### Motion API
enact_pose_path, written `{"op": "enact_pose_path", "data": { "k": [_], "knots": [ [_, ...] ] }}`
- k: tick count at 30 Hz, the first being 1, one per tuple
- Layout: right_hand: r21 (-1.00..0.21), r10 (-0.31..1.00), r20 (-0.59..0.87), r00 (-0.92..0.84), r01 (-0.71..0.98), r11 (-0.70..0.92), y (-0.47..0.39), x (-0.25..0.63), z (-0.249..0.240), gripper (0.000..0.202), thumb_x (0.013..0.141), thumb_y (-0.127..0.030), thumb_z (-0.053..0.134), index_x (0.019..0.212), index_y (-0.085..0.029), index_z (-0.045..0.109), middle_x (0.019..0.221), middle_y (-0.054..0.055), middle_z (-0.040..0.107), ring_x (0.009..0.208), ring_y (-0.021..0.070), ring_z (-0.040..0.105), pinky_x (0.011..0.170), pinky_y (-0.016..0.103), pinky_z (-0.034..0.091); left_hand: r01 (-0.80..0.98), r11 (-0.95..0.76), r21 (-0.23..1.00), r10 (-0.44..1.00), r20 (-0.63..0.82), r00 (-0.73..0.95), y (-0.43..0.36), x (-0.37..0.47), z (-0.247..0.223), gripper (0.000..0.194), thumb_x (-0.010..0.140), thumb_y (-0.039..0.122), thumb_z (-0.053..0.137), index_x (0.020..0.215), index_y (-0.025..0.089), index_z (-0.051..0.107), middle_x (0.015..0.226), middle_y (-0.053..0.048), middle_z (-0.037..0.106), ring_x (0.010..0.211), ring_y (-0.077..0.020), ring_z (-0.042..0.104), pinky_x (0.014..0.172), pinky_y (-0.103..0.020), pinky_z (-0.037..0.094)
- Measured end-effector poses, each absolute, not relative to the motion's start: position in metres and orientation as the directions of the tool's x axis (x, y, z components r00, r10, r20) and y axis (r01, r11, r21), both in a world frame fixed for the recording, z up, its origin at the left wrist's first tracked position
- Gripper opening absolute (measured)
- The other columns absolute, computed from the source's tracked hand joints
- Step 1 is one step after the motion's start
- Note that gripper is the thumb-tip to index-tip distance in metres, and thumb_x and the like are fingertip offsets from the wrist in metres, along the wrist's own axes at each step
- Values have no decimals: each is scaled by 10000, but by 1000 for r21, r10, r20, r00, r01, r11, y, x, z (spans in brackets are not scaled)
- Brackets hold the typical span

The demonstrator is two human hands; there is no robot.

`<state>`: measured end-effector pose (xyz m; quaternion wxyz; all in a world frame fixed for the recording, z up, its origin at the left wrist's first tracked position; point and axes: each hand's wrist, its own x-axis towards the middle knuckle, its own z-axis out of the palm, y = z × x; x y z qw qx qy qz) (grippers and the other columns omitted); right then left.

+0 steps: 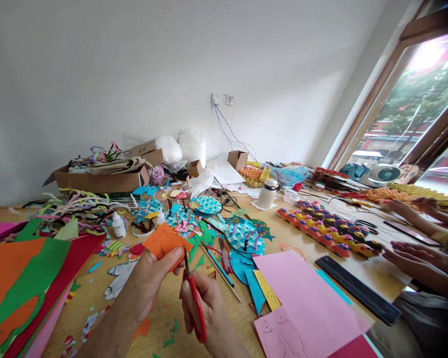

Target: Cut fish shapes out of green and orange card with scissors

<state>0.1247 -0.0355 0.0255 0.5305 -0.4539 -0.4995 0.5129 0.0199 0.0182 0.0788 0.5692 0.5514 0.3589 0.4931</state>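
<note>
Between thumb and fingers, my left hand (pixel 151 276) pinches a piece of orange paper (pixel 163 239) with a drawn outline on it. My right hand (pixel 205 301) grips red-handled scissors (pixel 198 311), whose blades point up at the orange paper's right edge. Just beyond are blue paper pieces with woven strips (pixel 242 233) and green paper scraps (pixel 205 236). A pencil (pixel 222 273) lies right of the scissors. Pink paper (pixel 306 293) with drawn fish rests to the right. White paper fish (pixel 119 278) lie partly behind my left forearm.
Stacked coloured sheets (pixel 26 283) cover the left side. A glue bottle (pixel 118 225), a cardboard box (pixel 97 180) and pipe cleaners (pixel 82 211) stand behind. Painted egg-carton strips (pixel 328 228), a white flask (pixel 267 194) and a black tray (pixel 358 288) are right. Another person's hands (pixel 414 258) are at far right.
</note>
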Motion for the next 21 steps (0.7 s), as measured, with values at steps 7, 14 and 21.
{"op": "enact_pose_path", "data": {
  "k": [7,14,21],
  "knots": [
    [-997,996,80,-33,18,80,-36,132,23,404,840,-513,450,607,-186,405,442,-79,325,344,47,315,325,148,242,-102,-109,989,945,135,297,19,16,79,152,729,294,581,633,177,578,577,25,560,563,-127,487,537,-234,396],
    [-997,997,72,-35,21,72,-35,132,24,389,837,-496,467,611,-186,405,451,-78,337,355,47,329,330,147,251,-89,-102,991,961,121,249,19,18,80,165,722,325,583,657,174,591,591,12,580,585,-149,519,559,-254,414],
    [-998,998,49,-36,-29,48,-37,130,27,391,829,-515,467,626,-184,422,427,-83,355,328,44,327,313,141,248,-103,-96,990,969,117,217,17,20,81,165,702,305,594,608,169,590,567,7,570,565,-147,512,554,-259,412]
  ]
}}
